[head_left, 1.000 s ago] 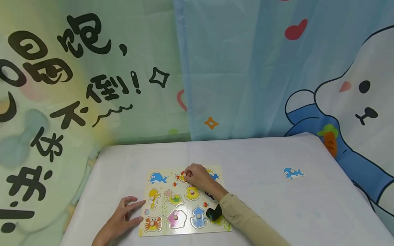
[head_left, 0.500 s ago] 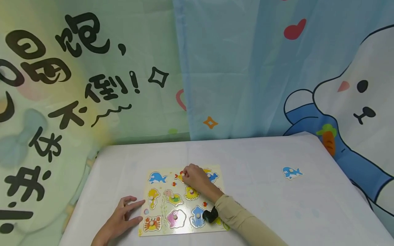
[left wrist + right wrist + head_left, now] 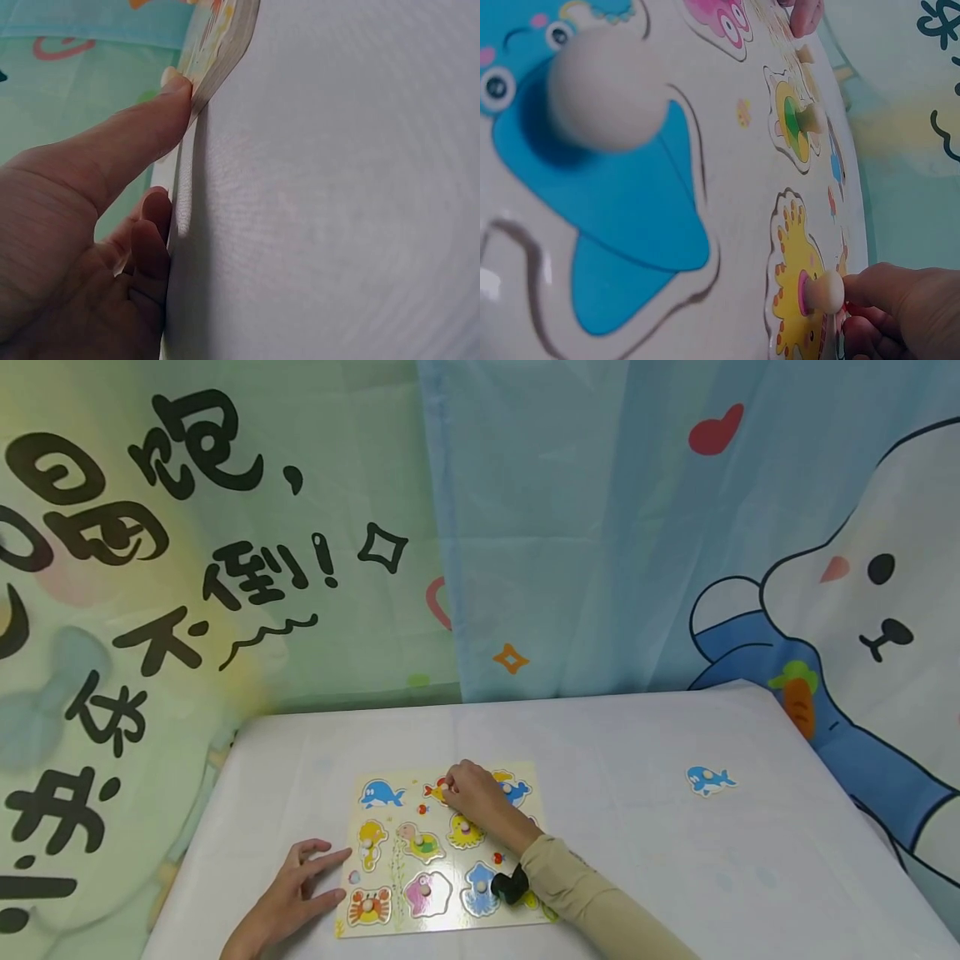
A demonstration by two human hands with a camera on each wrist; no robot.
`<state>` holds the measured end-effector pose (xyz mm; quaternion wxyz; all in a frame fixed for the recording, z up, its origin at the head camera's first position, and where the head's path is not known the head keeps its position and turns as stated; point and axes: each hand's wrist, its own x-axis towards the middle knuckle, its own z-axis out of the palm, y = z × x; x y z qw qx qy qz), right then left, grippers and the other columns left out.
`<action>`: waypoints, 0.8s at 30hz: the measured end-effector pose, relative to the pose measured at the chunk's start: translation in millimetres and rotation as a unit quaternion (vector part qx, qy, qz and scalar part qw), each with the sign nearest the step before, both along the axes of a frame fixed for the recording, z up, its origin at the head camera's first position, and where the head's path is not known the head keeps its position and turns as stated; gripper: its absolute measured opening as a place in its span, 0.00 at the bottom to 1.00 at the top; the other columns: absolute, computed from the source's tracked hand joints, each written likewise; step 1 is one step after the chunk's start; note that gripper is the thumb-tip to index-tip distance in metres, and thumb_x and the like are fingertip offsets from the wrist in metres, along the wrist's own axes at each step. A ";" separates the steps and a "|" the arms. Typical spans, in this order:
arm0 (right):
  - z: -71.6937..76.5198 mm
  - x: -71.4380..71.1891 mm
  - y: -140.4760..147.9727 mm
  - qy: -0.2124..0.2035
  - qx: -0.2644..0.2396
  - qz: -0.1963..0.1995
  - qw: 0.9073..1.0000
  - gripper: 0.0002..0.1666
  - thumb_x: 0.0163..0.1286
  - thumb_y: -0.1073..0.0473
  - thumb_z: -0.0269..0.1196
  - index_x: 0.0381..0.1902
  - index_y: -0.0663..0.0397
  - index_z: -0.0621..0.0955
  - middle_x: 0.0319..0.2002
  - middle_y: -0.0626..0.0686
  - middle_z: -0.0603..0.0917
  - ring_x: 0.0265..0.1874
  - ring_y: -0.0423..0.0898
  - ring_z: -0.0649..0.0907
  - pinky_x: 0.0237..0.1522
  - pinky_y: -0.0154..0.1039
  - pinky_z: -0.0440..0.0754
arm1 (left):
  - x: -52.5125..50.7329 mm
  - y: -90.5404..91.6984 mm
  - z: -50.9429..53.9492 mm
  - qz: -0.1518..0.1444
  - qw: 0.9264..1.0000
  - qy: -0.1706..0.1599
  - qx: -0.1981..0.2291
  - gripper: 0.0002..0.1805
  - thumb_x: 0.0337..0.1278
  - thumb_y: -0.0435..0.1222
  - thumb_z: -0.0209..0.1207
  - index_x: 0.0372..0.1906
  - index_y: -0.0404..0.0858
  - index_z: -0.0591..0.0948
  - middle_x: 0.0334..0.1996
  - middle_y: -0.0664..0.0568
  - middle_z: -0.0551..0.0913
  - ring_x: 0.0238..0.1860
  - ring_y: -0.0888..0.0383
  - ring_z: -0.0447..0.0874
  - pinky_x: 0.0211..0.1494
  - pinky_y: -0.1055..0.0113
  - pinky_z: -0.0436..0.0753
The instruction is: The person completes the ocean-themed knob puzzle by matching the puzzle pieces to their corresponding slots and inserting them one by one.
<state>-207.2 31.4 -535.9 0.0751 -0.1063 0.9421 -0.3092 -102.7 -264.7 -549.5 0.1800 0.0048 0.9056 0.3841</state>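
In the head view a wooden knob puzzle board (image 3: pixel 405 927) with sea-animal pieces lies flat on the table. My right hand (image 3: pixel 482 795) reaches over its far side and pinches the knob of the red-orange fish puzzle piece (image 3: pixel 432 790), partly covering it. The right wrist view shows those fingers just past the yellow octopus piece (image 3: pixel 791 289); the fish is hidden there. My left hand (image 3: pixel 291 889) rests at the board's left edge, thumb and index finger extended against it. In the left wrist view the thumb (image 3: pixel 142 124) touches the board's side.
A loose blue whale piece (image 3: pixel 710 782) lies on the white tablecloth (image 3: pixel 637 860) to the right. A blue whale picture (image 3: pixel 381 793) without a visible knob is at the board's far left corner. A dark device (image 3: pixel 510 886) hangs at my right sleeve. Printed curtains (image 3: pixel 570 527) stand behind.
Over the last second my right wrist and forearm have swung slightly left, with the fingers staying at the fish piece. The left hand keeps its place. The view has shifted a little.
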 end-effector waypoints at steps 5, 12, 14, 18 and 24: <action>-0.1 1.9 -0.3 -0.006 -0.009 -0.006 1.000 0.07 0.64 0.59 0.63 0.35 0.58 0.81 0.29 0.48 0.73 0.26 0.41 0.72 0.27 0.30 0.68 | 0.4 -0.1 0.5 0.000 1.000 -0.002 -0.001 0.30 0.51 0.46 0.69 0.62 0.47 0.78 0.64 0.44 0.61 0.49 0.55 0.64 0.41 0.75 0.65; 0.3 3.1 -0.9 -0.004 -0.018 -0.006 1.000 0.07 0.64 0.59 0.63 0.35 0.59 0.81 0.29 0.49 0.73 0.26 0.41 0.72 0.28 0.30 0.68 | 1.2 -0.9 0.9 -0.004 1.000 -0.001 -0.004 0.30 0.51 0.46 0.69 0.62 0.46 0.78 0.64 0.44 0.61 0.50 0.54 0.64 0.42 0.75 0.65; 0.5 3.5 -0.8 -0.005 -0.019 -0.006 1.000 0.07 0.64 0.60 0.63 0.35 0.59 0.81 0.29 0.49 0.73 0.26 0.41 0.72 0.28 0.30 0.68 | 1.2 -1.0 0.9 -0.005 1.000 0.001 -0.006 0.30 0.51 0.46 0.69 0.62 0.46 0.78 0.64 0.44 0.61 0.50 0.54 0.64 0.42 0.75 0.65; 0.7 4.4 -0.9 -0.006 -0.019 -0.010 1.000 0.07 0.64 0.60 0.63 0.35 0.58 0.80 0.29 0.49 0.73 0.26 0.41 0.72 0.27 0.30 0.68 | 1.1 -0.4 1.1 -0.004 1.000 0.002 -0.009 0.30 0.50 0.46 0.69 0.62 0.47 0.78 0.63 0.44 0.62 0.51 0.53 0.64 0.42 0.75 0.65; -1.4 7.1 1.0 0.005 -0.033 -0.006 0.999 0.07 0.66 0.60 0.62 0.37 0.58 0.82 0.30 0.48 0.74 0.27 0.41 0.72 0.30 0.30 0.69 | 0.3 -0.8 0.1 -0.006 1.000 0.002 -0.007 0.30 0.51 0.46 0.69 0.62 0.47 0.78 0.64 0.43 0.62 0.52 0.52 0.65 0.43 0.75 0.66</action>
